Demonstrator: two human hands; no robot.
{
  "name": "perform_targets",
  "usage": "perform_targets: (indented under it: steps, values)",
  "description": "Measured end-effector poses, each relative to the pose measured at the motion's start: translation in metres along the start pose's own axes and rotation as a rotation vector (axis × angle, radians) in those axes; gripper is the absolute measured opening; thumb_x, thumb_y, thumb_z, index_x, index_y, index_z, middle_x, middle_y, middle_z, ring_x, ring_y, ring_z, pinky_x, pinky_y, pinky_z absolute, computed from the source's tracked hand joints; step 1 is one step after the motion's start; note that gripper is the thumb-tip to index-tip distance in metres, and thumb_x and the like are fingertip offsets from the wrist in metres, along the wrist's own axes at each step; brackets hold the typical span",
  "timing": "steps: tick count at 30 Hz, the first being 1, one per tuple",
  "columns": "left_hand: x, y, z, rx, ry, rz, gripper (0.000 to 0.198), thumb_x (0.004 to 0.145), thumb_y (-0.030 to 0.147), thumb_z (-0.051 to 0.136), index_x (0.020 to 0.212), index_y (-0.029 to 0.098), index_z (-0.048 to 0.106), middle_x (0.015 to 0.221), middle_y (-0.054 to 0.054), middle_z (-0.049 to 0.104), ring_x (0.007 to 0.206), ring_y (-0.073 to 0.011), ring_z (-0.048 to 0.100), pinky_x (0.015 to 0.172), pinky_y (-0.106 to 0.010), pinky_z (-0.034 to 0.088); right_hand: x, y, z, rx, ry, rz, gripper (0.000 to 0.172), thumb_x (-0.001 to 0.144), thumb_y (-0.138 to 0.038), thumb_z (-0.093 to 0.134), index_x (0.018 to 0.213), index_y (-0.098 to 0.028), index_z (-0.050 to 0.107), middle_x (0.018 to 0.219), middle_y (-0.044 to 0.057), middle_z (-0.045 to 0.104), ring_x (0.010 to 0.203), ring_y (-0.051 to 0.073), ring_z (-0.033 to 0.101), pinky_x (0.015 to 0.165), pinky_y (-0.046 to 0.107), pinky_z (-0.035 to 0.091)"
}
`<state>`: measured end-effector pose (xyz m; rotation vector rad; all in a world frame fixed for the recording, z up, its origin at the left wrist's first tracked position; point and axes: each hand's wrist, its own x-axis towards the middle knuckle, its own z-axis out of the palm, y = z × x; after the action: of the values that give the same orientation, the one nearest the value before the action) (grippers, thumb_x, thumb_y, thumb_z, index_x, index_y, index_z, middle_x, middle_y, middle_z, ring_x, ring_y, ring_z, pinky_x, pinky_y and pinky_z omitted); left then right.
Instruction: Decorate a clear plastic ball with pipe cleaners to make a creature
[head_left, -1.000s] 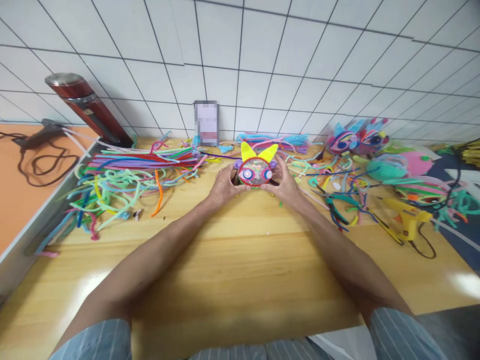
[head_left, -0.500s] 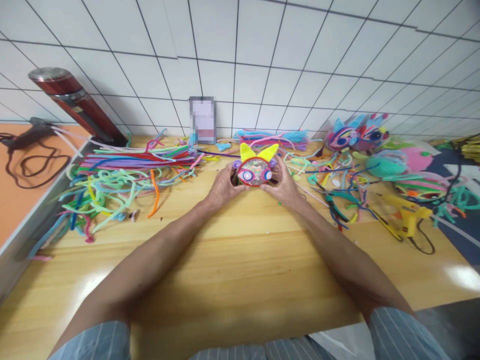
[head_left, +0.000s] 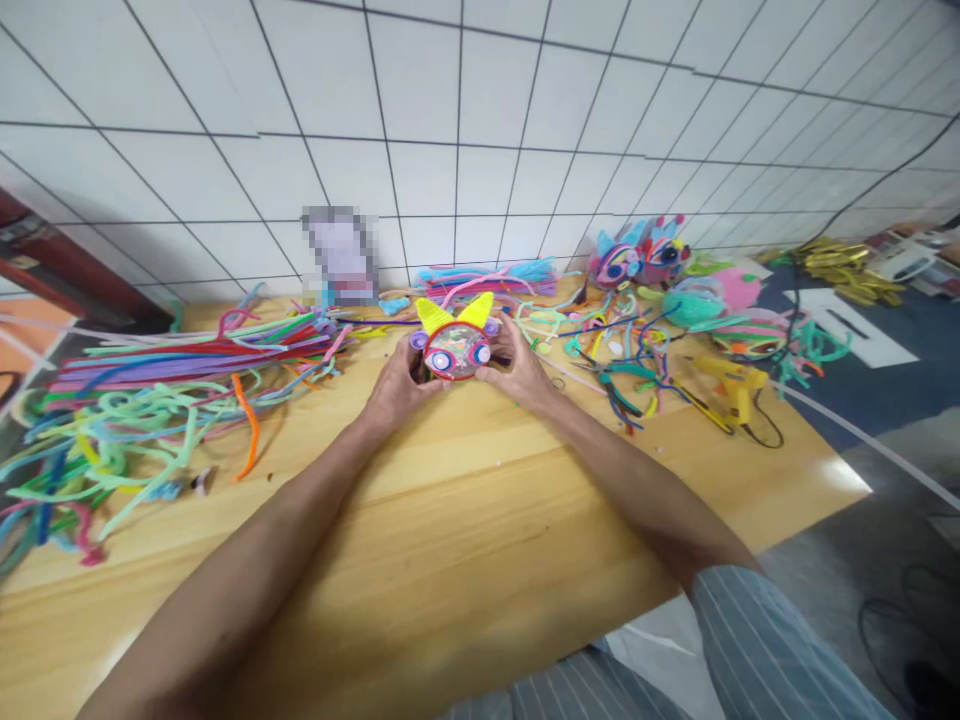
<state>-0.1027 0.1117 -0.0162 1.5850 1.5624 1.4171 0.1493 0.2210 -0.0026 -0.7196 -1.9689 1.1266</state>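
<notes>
A small pipe-cleaner animal head (head_left: 459,349) is between my hands over the far middle of the table. It has pointed yellow ears, a red rim around a clear shiny front, round blue, white and pink eyes, and purple curls at the sides. My left hand (head_left: 403,384) grips its left side, with the thumb at the lower edge. On the opposite side my right hand (head_left: 519,368) is closed on it, thumb likewise below. The fingertips behind it are hidden.
Pipe cleaners (head_left: 202,350) lie heaped at left, with another bundle (head_left: 487,280) by the tiled wall. A pixelated upright phone-like thing (head_left: 343,255) leans there. At right are pliers (head_left: 624,388), a yellow glue gun (head_left: 731,388) and finished-looking animal pieces (head_left: 637,258). A dark red flask (head_left: 67,275) stands far left.
The camera view has turned to the right, so the table's things appear shifted left. Both hands keep hold of the animal head, which looks slightly tilted now.
</notes>
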Motion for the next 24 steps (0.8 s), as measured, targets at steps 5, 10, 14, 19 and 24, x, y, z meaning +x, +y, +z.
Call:
perform_targets:
  steps: [5,10,14,19,24]
  values:
    - [0.0,0.0,-0.003,-0.011,0.002,0.022,0.095,0.07,0.069,0.104,0.141,0.026,0.059,0.16,-0.019,0.066,0.158,-0.0419,0.063,0.139,-0.064,0.045,-0.001,-0.011,-0.006,0.016,0.087,0.007,0.11,0.09,-0.088,0.08,0.176,-0.033,0.041,0.169,0.018,0.063,0.145,0.036,0.07,0.124,0.058,0.06]
    - [-0.003,0.009,-0.007,-0.025,-0.016,0.065,0.102,0.067,0.072,0.106,0.146,0.027,0.061,0.152,-0.018,0.07,0.162,-0.0429,0.059,0.14,-0.065,0.046,0.02,-0.02,-0.041,0.018,0.294,-0.001,0.079,0.097,-0.089,0.068,0.15,-0.031,0.064,0.142,0.013,0.077,0.129,0.034,0.075,0.116,0.057,0.062]
    - [-0.007,0.012,-0.01,-0.035,0.02,0.004,0.102,0.077,0.072,0.1,0.159,0.03,0.057,0.159,-0.016,0.068,0.164,-0.0419,0.058,0.14,-0.064,0.046,0.037,-0.028,-0.101,-0.047,0.494,0.006,0.053,0.102,-0.08,0.064,0.106,-0.028,0.07,0.104,0.006,0.077,0.097,0.024,0.076,0.09,0.04,0.065]
    - [-0.006,0.016,-0.015,-0.046,0.126,-0.005,0.094,0.087,0.077,0.087,0.163,0.032,0.055,0.154,-0.014,0.072,0.151,-0.0383,0.069,0.13,-0.061,0.054,0.027,-0.042,-0.149,-0.306,0.303,0.159,0.031,0.094,-0.053,0.075,0.086,-0.023,0.073,0.085,0.004,0.077,0.078,0.02,0.071,0.078,0.035,0.058]
    - [-0.003,0.038,-0.025,-0.018,0.301,0.12,0.094,0.091,0.082,0.082,0.163,0.029,0.052,0.153,-0.017,0.072,0.148,-0.0384,0.068,0.127,-0.06,0.051,0.004,-0.058,-0.139,-0.893,-0.074,0.3,0.022,0.1,-0.032,0.069,0.104,-0.019,0.086,0.106,0.009,0.089,0.098,0.025,0.08,0.089,0.034,0.056]
